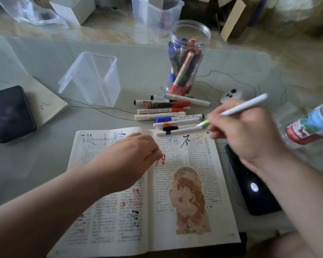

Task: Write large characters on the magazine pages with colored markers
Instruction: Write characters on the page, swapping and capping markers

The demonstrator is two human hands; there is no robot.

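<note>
— Head view: found the magazine lying open and flat on the desk, directly beneath both hands, spine running straight away from the person.

— And the hands?

— Caught the right hand closed round a white marker, green tip bared. Saw the left hand resting on the left page beside the gutter, fingers curled on a small white piece. Took that for the cap, though too blurred to swear to.

— Line of the marker?

— Slanted: tip low and to the left, tail high and to the right. Hung tip-first over the loose markers just past the magazine's top edge, not yet over paper.

— Nearer hand for the coming stroke?

— Judged the right, no contest. Needed only drawing back toward the person and down onto the right page. Noted large characters in black and blue already along that page's top, with unmarked print below them and above the portrait.

— Anything crowding the move?

— Spotted a jar of markers beyond the loose row, a plastic bottle close by the right wrist, and a dark device just beside the right page. Reckoned the bottle the likelier thing to get knocked.
</note>
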